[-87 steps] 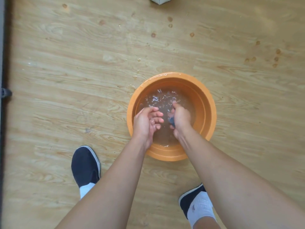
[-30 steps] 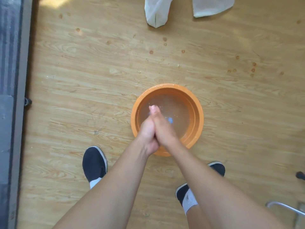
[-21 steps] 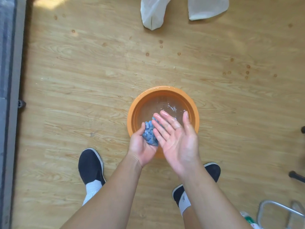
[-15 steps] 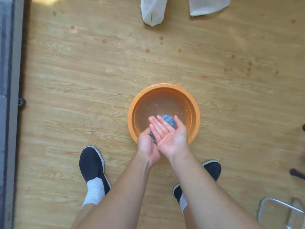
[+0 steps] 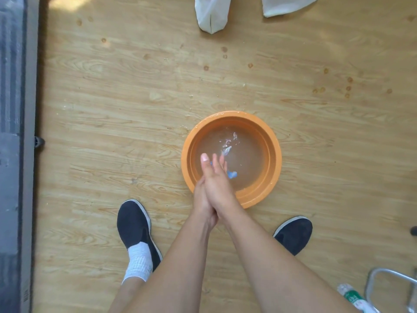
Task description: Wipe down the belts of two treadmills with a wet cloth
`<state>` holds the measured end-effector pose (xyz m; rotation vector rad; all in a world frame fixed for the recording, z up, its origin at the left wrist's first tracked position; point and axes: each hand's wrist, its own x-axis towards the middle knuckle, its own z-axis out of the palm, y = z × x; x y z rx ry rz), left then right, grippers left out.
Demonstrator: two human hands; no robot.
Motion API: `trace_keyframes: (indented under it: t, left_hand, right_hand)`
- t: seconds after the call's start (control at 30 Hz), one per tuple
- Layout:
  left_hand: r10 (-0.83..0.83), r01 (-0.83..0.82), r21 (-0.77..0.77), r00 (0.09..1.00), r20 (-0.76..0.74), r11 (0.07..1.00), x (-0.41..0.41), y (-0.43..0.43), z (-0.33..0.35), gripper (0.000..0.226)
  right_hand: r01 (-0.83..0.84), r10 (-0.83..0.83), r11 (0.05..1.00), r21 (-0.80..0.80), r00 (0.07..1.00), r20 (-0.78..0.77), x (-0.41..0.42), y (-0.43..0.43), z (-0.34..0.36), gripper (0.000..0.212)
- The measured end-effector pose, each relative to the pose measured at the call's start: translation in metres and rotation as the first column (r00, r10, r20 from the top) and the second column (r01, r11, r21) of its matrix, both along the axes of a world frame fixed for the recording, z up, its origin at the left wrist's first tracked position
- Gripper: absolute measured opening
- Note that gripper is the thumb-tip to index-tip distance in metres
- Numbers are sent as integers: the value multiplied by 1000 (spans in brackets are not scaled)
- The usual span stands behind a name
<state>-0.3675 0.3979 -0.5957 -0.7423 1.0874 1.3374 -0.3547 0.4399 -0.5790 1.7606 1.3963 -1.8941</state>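
An orange basin (image 5: 276, 154) of water stands on the wooden floor. Over its near left part my left hand (image 5: 199, 201) and my right hand (image 5: 217, 186) are pressed palm to palm, fingers straight and pointing away from me. The wet blue cloth (image 5: 232, 175) is squeezed between the palms; only small bits of it stick out at the right side and near the fingertips. Water ripples in the basin just beyond the fingers. A grey and black treadmill edge (image 5: 13, 154) runs along the left border of the view.
My dark shoes (image 5: 133, 224) (image 5: 293, 233) stand either side of my arms. White bags (image 5: 212, 14) (image 5: 286, 5) lie on the floor at the top. A metal frame (image 5: 383, 273) and a plastic bottle (image 5: 354, 299) are at the bottom right. Water spots dot the floor.
Half a second ago my right palm lay open beside the cloth in my left hand. Now both palms are closed flat together on the cloth, and water has dripped into the basin.
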Motion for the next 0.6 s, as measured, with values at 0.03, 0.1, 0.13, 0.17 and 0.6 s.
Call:
trace_keyframes:
  t: [0.03,0.1,0.13,0.17,0.6]
  left_hand:
    - [-3,3,-9,1000,4,1000,1,-2,-2,54]
    - [-47,42,-98,998,-48,994,-2,-10,-6,47]
    - [-59,43,-154,994,-97,987,-5,-14,-7,38]
    - [-84,49,-214,985,-154,976,-7,-18,-11,30]
    - [-765,602,-471,501,-406,645,-23,29,-17,23]
  right_hand:
    - [-21,21,1000,-19,1000,16,-2,-5,0,79]
    - [-13,14,997,-80,1000,9,3,-8,3,79]
    - [3,-5,992,-126,1000,-17,10,-10,5,76]
    - [-8,-2,986,-165,998,-57,16,-15,9,73]
    - [566,-551,807,-170,824,130,111,-30,32,35]
